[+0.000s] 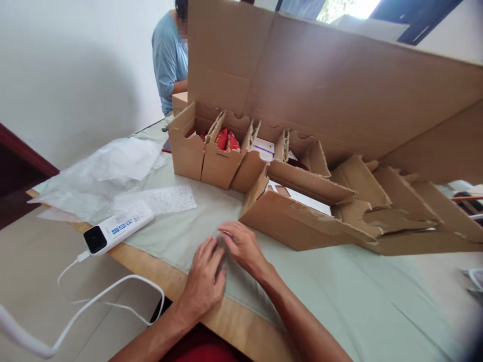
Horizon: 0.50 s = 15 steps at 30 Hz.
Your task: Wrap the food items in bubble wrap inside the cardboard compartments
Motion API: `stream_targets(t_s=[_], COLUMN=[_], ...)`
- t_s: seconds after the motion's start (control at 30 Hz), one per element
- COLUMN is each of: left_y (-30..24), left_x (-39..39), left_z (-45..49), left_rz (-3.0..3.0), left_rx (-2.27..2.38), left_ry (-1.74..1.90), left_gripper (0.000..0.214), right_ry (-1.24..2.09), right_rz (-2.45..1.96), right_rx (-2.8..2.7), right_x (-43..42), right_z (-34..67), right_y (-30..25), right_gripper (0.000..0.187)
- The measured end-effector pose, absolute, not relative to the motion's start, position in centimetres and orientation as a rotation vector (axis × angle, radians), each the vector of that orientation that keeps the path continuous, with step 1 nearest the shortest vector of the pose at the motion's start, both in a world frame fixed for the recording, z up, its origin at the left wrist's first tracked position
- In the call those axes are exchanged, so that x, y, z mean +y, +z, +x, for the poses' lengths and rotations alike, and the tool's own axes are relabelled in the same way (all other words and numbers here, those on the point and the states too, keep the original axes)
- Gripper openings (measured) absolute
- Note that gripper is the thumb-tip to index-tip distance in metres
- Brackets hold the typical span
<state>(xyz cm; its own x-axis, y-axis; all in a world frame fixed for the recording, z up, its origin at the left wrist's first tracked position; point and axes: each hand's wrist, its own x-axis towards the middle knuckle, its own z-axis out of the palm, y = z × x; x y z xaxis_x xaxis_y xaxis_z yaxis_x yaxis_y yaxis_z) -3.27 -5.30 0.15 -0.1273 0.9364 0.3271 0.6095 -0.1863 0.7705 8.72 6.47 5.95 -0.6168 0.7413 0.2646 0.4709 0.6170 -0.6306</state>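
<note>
My left hand (206,274) rests low over the pale green cloth (177,246) near the table's front edge, its fingers stretched forward and its thumb apart. Just right of it, my right hand (243,246) reaches in from the right with fingers extended and slightly curved toward the left fingertips. A small greyish blur shows between the two hands, and I cannot make out whether it is an object or shadow. Nearest to my right hand stands a cardboard divider box (298,229) with a white, brown-marked box (302,197) inside.
A row of cardboard compartments (186,156) holds red packets (228,141) and a white box (263,148). Bubble wrap (166,198) and plastic sheets (124,156) lie left. A white power bank (121,231) with a cable (113,284) overhangs the edge. A person (166,60) is behind.
</note>
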Motion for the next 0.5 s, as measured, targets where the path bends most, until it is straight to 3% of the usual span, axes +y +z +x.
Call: stream_targets(t_s=[0.13, 0.23, 0.37, 0.5], left_y=[0.2, 0.5, 1.0, 1.4], left_x=[-5.3, -5.1, -5.2, -5.3], left_z=[-3.0, -3.1, -3.7, -3.9], left_rz=[1.757, 1.697, 1.61, 1.534], left_rx=[1.671, 1.666, 1.614, 1.541], left_ry=[1.314, 1.362, 1.422, 1.482], left_gripper=[0.042, 0.037, 0.025, 0.029], right_ry=[0.46, 0.309, 0.267, 0.27], right_rz=[-0.783, -0.752, -0.811, -0.89], right_rx=[-2.745, -2.916, -2.933, -2.848], right_x=[9.5, 10.6, 10.6, 9.7], right_z=[-2.1, -6.9, -6.2, -3.0], right_y=[5.8, 5.6, 6.5, 7.7], right_gripper=[0.033, 0.021, 0.024, 0.025])
